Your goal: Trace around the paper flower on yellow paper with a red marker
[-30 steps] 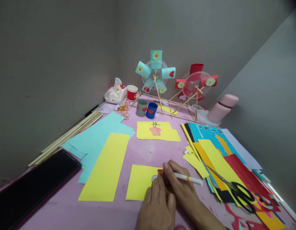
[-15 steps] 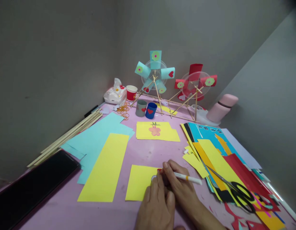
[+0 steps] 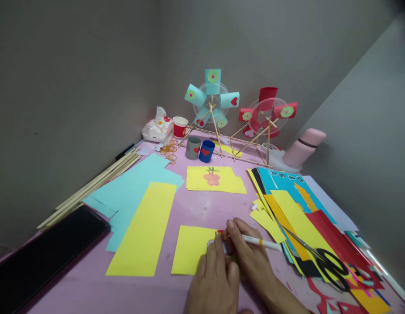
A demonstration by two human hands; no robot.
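Note:
A white felt-tip marker (image 3: 263, 243) with an orange band is gripped in my right hand (image 3: 250, 253), its tip end over the upper part of a small yellow paper sheet (image 3: 187, 248). A bit of red shows on the paper beside the fingertips. My left hand (image 3: 214, 277) lies flat with its fingers stretched forward, pressing on the sheet. Under those fingertips a small round, pale-rimmed object (image 3: 210, 244) is partly hidden, and its kind cannot be made out. Farther back, a yellow sheet with a pink flower drawing (image 3: 211, 177) lies on the table.
Left are a long yellow strip (image 3: 142, 229), light blue paper (image 3: 133, 185), wooden sticks (image 3: 97, 185) and a phone (image 3: 52, 257). Scissors (image 3: 320, 253) lie on coloured paper at right. Behind stand two paper-bladed wheels, a blue one (image 3: 213, 80) and a red one (image 3: 267, 97), and a pink bottle (image 3: 303, 150).
My right hand and the marker have shifted slightly to the right. My left hand stays in place on the yellow sheet.

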